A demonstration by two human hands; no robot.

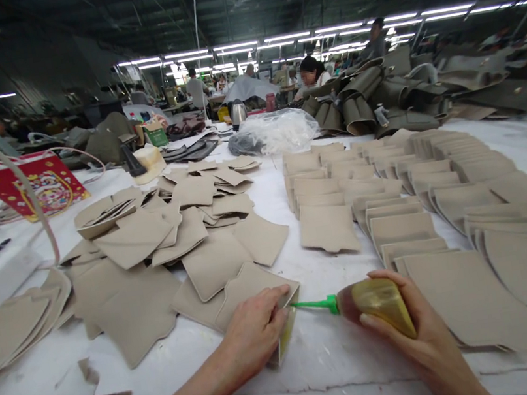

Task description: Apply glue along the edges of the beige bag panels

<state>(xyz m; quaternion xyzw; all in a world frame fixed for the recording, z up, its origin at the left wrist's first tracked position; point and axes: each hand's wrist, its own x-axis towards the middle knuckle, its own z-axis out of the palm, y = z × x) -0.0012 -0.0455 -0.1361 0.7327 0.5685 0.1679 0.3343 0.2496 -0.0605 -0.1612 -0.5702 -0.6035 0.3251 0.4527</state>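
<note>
My right hand (414, 323) is wrapped round a soft glue bottle (373, 303) with yellowish contents. Its long green nozzle (315, 304) points left, the tip at the edge of a beige leather piece (251, 280). On that piece lies my left hand (257, 324), fingers closed over its right edge. The edge is lifted and folded, and a wet yellowish streak shows beneath it. A loose heap of beige pieces (216, 257) spreads just beyond and left of my left hand.
On the right stand rows of folded beige pieces (402, 229). A red patterned box (34, 185) and a hose (17, 175) are at the left. At the back are a clear plastic bag (278, 130), a kettle (238, 114) and dark leather goods (367, 96). Several people are farther off.
</note>
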